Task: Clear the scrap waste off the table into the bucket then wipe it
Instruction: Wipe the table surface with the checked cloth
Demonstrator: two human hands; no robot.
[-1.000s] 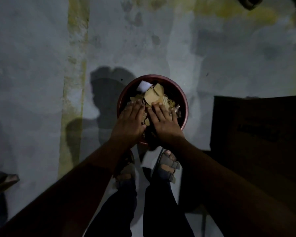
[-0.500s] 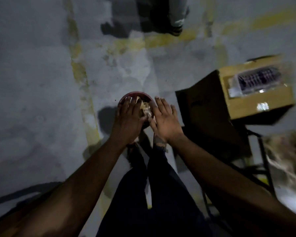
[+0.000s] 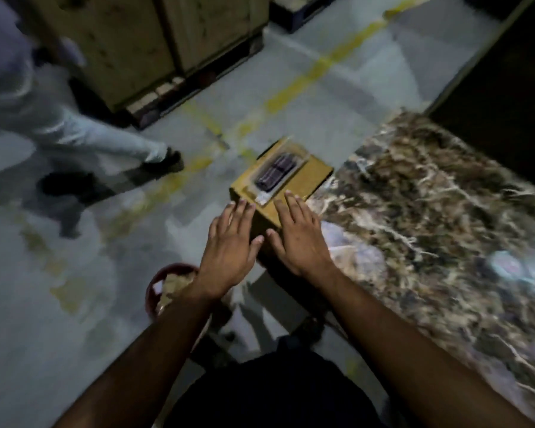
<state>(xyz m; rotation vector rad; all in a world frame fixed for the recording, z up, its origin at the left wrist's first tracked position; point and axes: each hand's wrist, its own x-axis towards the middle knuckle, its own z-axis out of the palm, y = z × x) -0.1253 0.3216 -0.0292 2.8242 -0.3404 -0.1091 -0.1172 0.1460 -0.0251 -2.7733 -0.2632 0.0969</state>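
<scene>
A: Hands first. The left hand (image 3: 229,244) and right hand (image 3: 297,239) hang side by side in the air, palms down, fingers straight and spread, holding nothing, thumbs nearly meeting.

B: And the table?

A: The table (image 3: 439,217), marble-patterned, lies to the right of both hands. The right hand is nearer, its outer edge seeming just over the near corner. The left would have to cross over.

B: Which way does it run?

A: Its long axis goes from the lower right of the view up and away to the left, ending at a corner beside a cardboard box (image 3: 309,177). The box stands just ahead of the fingertips, with a clear packet (image 3: 278,174) lying on top.

B: The bucket?

A: The bucket (image 3: 164,274), red, stands on the floor down and left, half hidden under the left forearm, paper scraps (image 3: 175,285) already inside.

B: Any scrap left on the marble?

A: I cannot tell; the top is blurred. A pale patch shows at the far right. I'd judge the next reach swings right, led by the right hand.

B: Anyone nearby?

A: A person (image 3: 74,131) in light clothes is walking at the upper left, well apart.
</scene>
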